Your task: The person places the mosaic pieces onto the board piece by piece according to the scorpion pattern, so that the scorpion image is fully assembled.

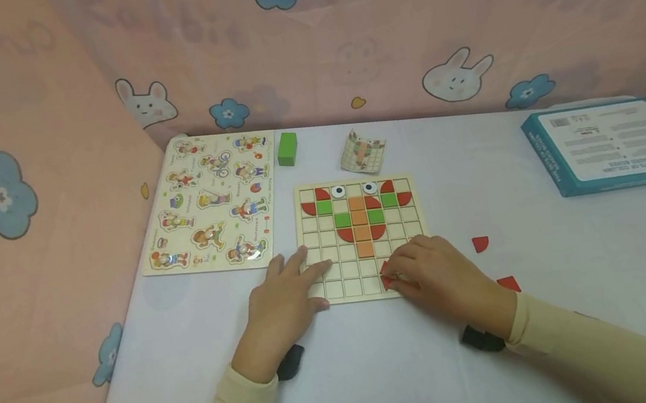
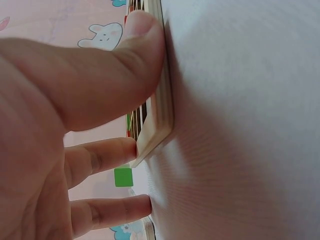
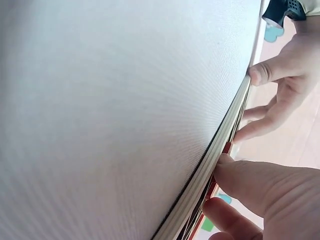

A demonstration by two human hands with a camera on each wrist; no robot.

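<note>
A wooden grid board (image 1: 334, 289) lies on the table, with red, green and orange pieces and two eye pieces (image 1: 370, 188) set in its upper part. My left hand (image 1: 279, 309) rests with spread fingers at the board's lower left corner; its thumb (image 2: 142, 55) touches the near edge in the left wrist view. Over the lower right of the board, my right hand (image 1: 434, 275) pinches a small red piece (image 3: 213, 187) between thumb and fingers. Another red piece (image 3: 228, 147) sits just beside the thumb. My right fingers hide part of the grid.
A red quarter-round piece (image 1: 480, 244) and a red piece (image 1: 509, 284) lie right of the board. Behind it are a pattern card (image 1: 362, 152) and a green block (image 1: 287, 149). A picture puzzle board (image 1: 208, 206) lies left, a blue-edged box (image 1: 615, 144) right.
</note>
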